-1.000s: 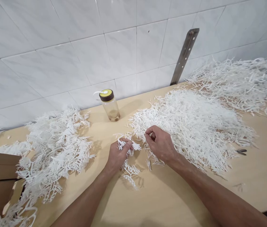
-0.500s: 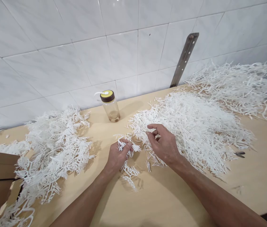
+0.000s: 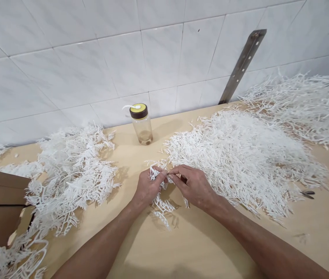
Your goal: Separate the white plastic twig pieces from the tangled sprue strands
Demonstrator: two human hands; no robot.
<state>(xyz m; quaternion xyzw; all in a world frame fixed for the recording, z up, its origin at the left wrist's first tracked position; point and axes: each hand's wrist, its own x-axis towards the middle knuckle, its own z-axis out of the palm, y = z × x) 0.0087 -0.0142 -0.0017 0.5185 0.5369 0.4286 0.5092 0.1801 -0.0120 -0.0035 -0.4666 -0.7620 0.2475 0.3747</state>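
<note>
My left hand (image 3: 152, 184) is closed around a white branching plastic sprue (image 3: 163, 208), whose twig-like arms hang below the fingers over the table. Thumb and forefinger of my right hand (image 3: 193, 185) are pinched at the sprue's right edge, touching or nearly touching my left fingertips. The exact bit between them is too small and covered to see. Just beyond my right hand spreads a big heap of thin white plastic pieces (image 3: 246, 155). On the left lies a tangled pile of similar white sprues (image 3: 74, 178).
A clear bottle (image 3: 144, 130) with a yellow and dark lid stands near the wall. More long white strands (image 3: 307, 104) lie at the back right. Small dark snips (image 3: 308, 194) rest beside the heap. A cardboard box (image 3: 1, 193) is at the left edge. A metal bracket (image 3: 243, 66) leans against the tiles.
My right hand has moved left from over the heap's edge, and its fingers have closed at the sprue in my left hand. The view has shifted slightly.
</note>
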